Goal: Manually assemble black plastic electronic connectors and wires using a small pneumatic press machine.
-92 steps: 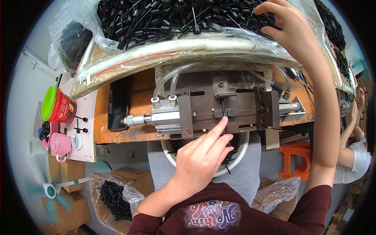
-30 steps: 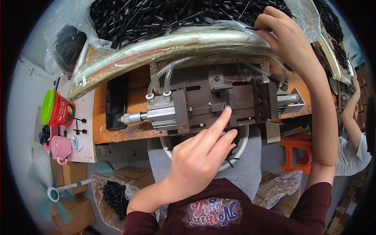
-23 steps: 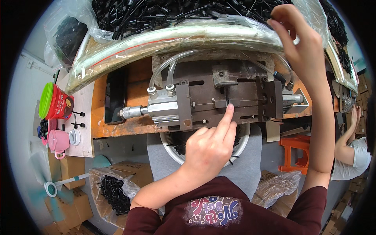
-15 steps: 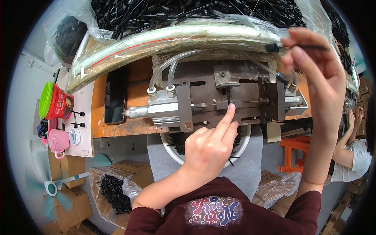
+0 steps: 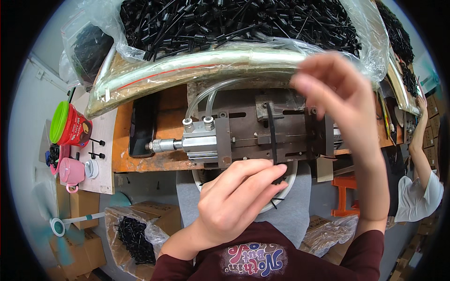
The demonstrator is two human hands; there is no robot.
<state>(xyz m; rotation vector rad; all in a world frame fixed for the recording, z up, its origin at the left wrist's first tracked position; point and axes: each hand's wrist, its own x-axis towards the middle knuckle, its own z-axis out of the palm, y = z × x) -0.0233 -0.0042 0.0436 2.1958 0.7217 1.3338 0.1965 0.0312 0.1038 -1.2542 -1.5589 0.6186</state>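
My left hand point(image 5: 234, 201) is just in front of a metal clamping fixture point(image 5: 243, 126), its fingers closed at the lower end of a thin black plastic strip point(image 5: 273, 136). The strip lies across the middle of the fixture, its far end over a small metal block point(image 5: 266, 106). That lower end is partly hidden by my fingers. My right hand point(image 5: 340, 91) is raised over the fixture's right side, fingers curved and smeared by motion. I cannot make out anything in it.
A plastic-lined tray point(image 5: 187, 70) heaped with black plastic parts point(image 5: 234, 23) stands behind the fixture. A dark phone point(image 5: 142, 126) lies at left, near a red tub point(image 5: 79, 125) and pink cup point(image 5: 71, 169). A white bucket point(image 5: 291, 180) is below. Another person's arm point(image 5: 420, 126) shows at far right.
My right hand has moved left and no longer shows the black piece it held. My left hand has drawn back from pressing with a fingertip to pinching; a longer black strip now shows across the fixture.
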